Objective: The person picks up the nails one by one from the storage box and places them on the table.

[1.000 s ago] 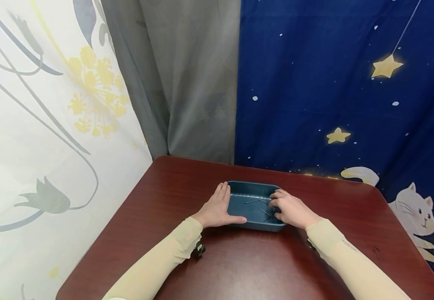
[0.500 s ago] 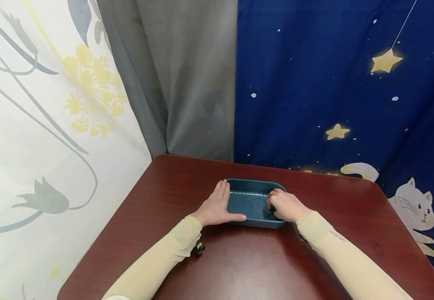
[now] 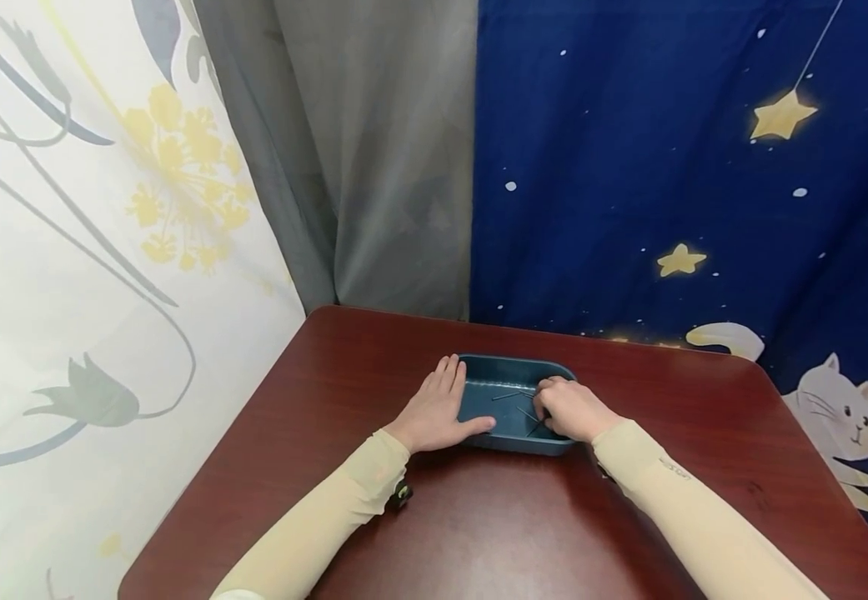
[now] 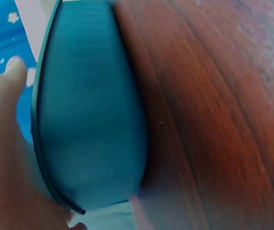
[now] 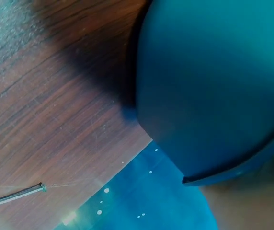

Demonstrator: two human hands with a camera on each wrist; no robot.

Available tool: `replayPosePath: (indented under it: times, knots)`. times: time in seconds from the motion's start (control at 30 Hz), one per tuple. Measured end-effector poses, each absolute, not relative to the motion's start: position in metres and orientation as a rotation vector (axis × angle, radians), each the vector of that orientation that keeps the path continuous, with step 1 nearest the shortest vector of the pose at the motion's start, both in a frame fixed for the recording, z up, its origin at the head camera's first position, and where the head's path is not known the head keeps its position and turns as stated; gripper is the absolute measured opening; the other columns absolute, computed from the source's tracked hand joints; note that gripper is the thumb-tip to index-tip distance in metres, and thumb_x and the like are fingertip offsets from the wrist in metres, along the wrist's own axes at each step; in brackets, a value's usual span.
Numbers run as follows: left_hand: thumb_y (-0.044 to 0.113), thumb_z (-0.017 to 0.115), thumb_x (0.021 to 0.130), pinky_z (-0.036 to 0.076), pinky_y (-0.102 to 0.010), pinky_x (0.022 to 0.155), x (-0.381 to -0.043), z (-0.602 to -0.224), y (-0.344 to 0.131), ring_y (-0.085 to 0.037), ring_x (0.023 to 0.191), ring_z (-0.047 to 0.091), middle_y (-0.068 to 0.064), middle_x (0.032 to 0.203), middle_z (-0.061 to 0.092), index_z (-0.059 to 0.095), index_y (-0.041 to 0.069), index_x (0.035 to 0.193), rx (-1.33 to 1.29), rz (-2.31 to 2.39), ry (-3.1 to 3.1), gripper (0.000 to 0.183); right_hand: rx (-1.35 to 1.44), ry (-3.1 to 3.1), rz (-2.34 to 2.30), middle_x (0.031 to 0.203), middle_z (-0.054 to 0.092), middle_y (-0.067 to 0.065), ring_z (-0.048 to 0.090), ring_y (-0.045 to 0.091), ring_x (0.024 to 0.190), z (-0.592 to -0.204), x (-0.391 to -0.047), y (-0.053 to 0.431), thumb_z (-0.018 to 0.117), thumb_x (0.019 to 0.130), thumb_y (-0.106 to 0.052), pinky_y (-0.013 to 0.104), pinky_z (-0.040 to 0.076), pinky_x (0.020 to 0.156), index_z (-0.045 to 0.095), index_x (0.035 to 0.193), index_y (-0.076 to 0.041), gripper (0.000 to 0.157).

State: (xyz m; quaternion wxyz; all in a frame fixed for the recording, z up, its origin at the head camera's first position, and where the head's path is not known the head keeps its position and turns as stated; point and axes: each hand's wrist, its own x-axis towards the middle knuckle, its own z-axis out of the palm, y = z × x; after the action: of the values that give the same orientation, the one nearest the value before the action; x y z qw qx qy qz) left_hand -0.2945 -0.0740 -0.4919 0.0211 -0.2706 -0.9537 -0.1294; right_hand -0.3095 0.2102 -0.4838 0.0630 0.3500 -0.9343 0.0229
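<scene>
A dark teal rectangular tray (image 3: 531,444) stands on the table with several thin dark nails (image 3: 509,396) scattered on its floor. My left hand (image 3: 434,414) rests against the tray's left end, its fingers laid straight along that side and the thumb (image 3: 481,426) on the front rim. Inside the right end, my right hand (image 3: 572,410) reaches down with curled fingers beside the nails. Its fingertips are hidden, so I cannot tell whether they pinch a nail. Both wrist views show mostly the tray's outer wall (image 4: 91,110), blurred.
The reddish-brown wooden table (image 3: 373,358) has a rounded far edge. In the right wrist view, a single nail (image 5: 17,195) lies on the wood outside the tray. Grey (image 3: 403,192) and blue star-printed curtains (image 3: 591,208) hang behind, with a white floral one (image 3: 88,275) at left.
My right hand, spread over the tray's right end a second ago, has moved slightly left and its fingers have curled in among the nails. The left hand stays at the tray.
</scene>
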Motion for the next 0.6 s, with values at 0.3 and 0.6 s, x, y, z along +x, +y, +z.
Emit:
replayPosePath:
  times: [0.3, 0.6]
  knots:
    - [0.090, 0.019, 0.085, 0.015, -0.042, 0.121, -0.293, -0.495, -0.066, -0.033, 0.153, 0.008, -0.020, 0.167, 0.004, 0.012, -0.001, 0.160, -0.691, -0.258, -2.921, 0.119, 1.046, -2.803, 0.053, 0.084, 0.058, -0.003, 0.056, 0.020, 0.082, -0.482, -0.310, 0.209, 0.083, 0.074, -0.005, 0.036, 0.051, 0.065, 0.068, 0.069, -0.021, 0.022]
    - [0.091, 0.020, 0.083, 0.017, -0.045, 0.121, -0.289, -0.492, -0.062, -0.035, 0.152, 0.013, -0.022, 0.165, 0.012, 0.016, -0.004, 0.158, -0.604, -0.223, -2.973, 0.122, 1.014, -2.824, 0.112, 0.091, 0.062, -0.001, 0.055, 0.019, 0.085, -0.482, -0.307, 0.210, 0.080, 0.078, -0.007, 0.035, 0.050, 0.063, 0.065, 0.067, -0.022, 0.024]
